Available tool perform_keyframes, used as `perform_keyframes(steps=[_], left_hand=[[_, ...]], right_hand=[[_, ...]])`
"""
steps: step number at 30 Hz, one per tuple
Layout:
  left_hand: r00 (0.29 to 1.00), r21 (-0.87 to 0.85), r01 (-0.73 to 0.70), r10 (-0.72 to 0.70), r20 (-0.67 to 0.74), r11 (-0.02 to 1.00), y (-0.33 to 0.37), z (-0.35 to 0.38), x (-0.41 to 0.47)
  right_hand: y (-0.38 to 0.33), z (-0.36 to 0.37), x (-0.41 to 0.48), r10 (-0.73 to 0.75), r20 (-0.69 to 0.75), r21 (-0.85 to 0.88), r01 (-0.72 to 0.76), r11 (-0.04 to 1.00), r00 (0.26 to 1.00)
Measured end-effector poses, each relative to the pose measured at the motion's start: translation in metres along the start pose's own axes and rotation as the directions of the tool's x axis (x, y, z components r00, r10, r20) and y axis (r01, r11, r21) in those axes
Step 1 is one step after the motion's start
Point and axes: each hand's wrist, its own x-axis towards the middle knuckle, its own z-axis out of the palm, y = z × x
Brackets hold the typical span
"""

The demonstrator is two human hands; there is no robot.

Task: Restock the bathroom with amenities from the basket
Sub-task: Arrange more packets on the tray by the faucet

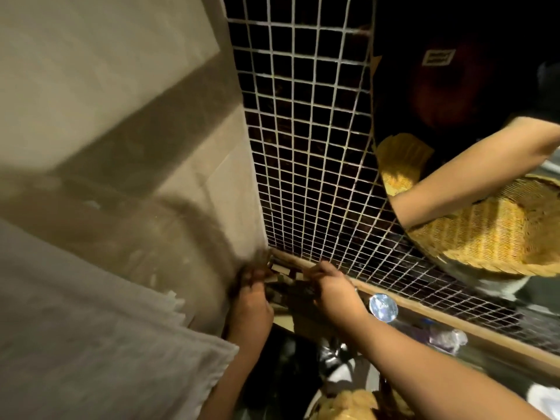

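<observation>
In the head view, both bare hands reach into the corner where a beige wall [115, 122] meets a wall of small dark mosaic tiles with pale grout [309, 153]. The left hand [251, 301] is curled, its fingertips pressed into the corner; what it grips is too blurred to tell. The right hand [333, 291] is likewise curled, fingers bent down onto small tan and dark packets [283, 275] crowded in the corner, though whether it has hold of one cannot be told. The packets sit at the end of a narrow wooden ledge [454, 324] running along the foot of the tiled wall.

Just beside the right wrist, a round shiny silver lid [383, 307] lies on the ledge, with a crumpled clear wrapper [448, 339] further along. Folded pale grey towels [91, 344] fill the lower left.

A woven yellow wicker basket [491, 237] appears at the right, tilted, with a bare forearm [472, 168] across it, in what looks like a mirror. A second bit of yellow wickerwork [348, 404] shows at the bottom edge.
</observation>
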Motion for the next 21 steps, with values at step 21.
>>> perform_keyframes(steps=[21], left_hand=[[0.993, -0.059, -0.035, 0.042, 0.111, 0.998, -0.005, 0.013, -0.005]], right_hand=[[-0.011, 0.011, 0.017, 0.404, 0.027, 0.389, -0.382, 0.838, 0.914]])
